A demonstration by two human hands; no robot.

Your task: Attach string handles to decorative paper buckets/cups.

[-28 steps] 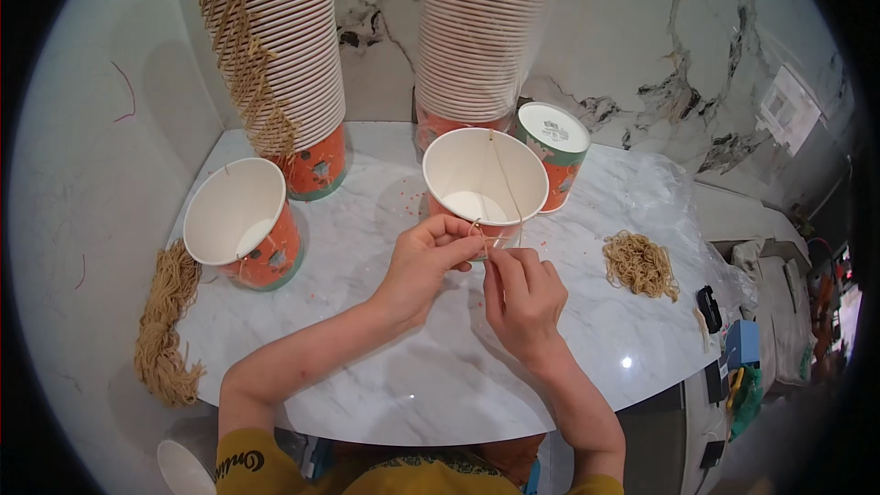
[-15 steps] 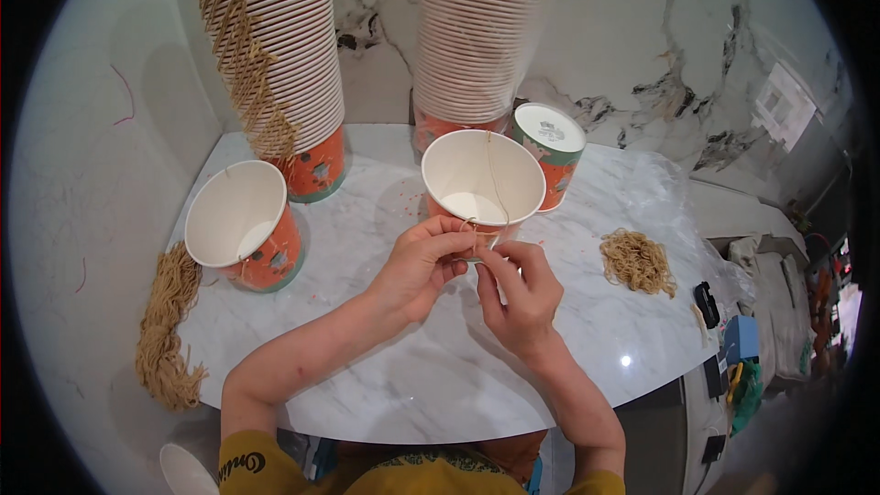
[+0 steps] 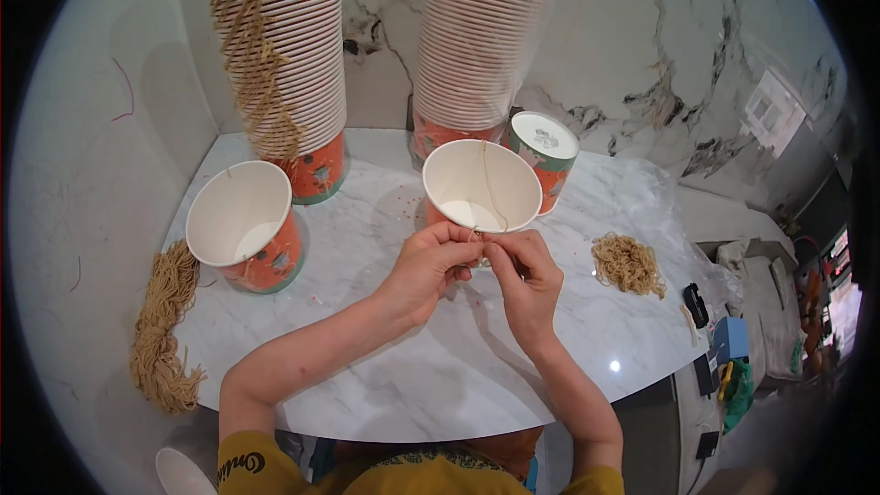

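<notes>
A white-lined orange paper bucket (image 3: 458,174) stands before me, its mouth tilted my way. A tan string (image 3: 489,185) runs across its inside from the far rim to the near rim. My left hand (image 3: 434,264) pinches the string at the bucket's near rim. Right beside it, my right hand (image 3: 524,280) is closed too, thumb and index finger pressed together on the string. The fingertips almost meet, and they hide the string's end and any knot. Another such bucket (image 3: 240,211) stands to the left, apart from both hands.
Behind stand a tall bucket stack (image 3: 307,55) draped with strings and a plastic-wrapped stack (image 3: 477,37). An upside-down bucket (image 3: 544,137) is beside it. A string bundle (image 3: 165,335) hangs at the table's left edge; a loose string pile (image 3: 629,264) lies right, near crumpled plastic (image 3: 655,197).
My right hand has drawn closer to the left, its fingertips now meeting at the bucket's rim. The string inside the bucket has shifted slightly. My left hand keeps its pinch.
</notes>
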